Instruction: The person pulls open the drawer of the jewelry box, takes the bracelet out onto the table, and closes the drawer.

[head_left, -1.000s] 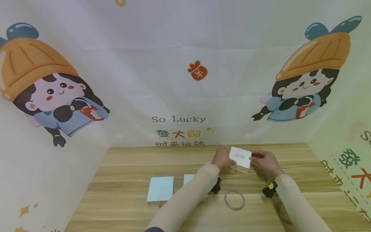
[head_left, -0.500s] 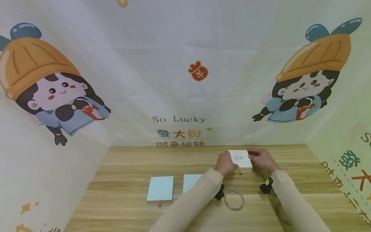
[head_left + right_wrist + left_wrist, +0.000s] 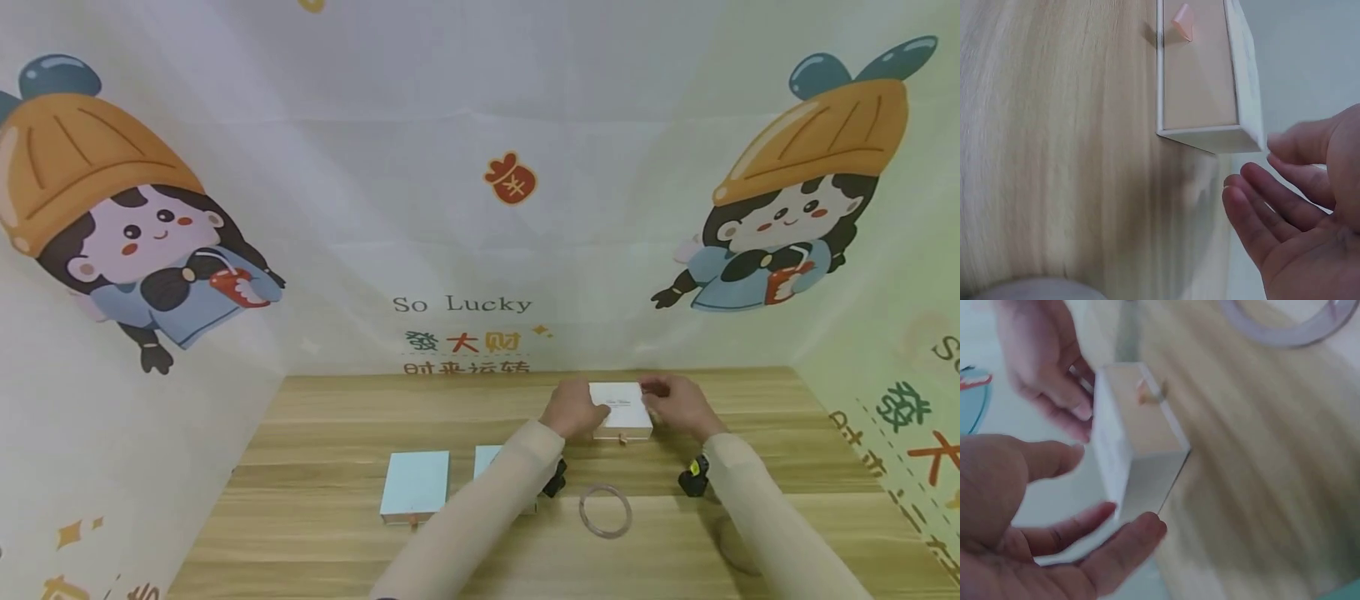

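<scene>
A small white box [image 3: 621,398] with printed lettering on its lid rests on the table toward the back right. Its peach-coloured front, with a little ribbon tab [image 3: 1184,24], faces me. The left hand [image 3: 572,410] is at the box's left side; in the left wrist view its thumb stands off the lid and its fingertips [image 3: 1147,530] are right at the box's edge. On the opposite side is the right hand [image 3: 681,408], fingers loosely bent, fingertips [image 3: 1235,195] near the box's corner. Neither hand grips the box.
A pale bangle [image 3: 607,536] lies in front of the white box. Another ring [image 3: 723,542] is partly covered by the right sleeve. Two light blue boxes stand to the left, one whole [image 3: 416,483], one [image 3: 487,460] half hidden by the left sleeve. A printed cloth [image 3: 360,250] hangs behind.
The white box was held tilted between both hands; it has come down flat on the table and been squared. The fingers have since loosened from it.
</scene>
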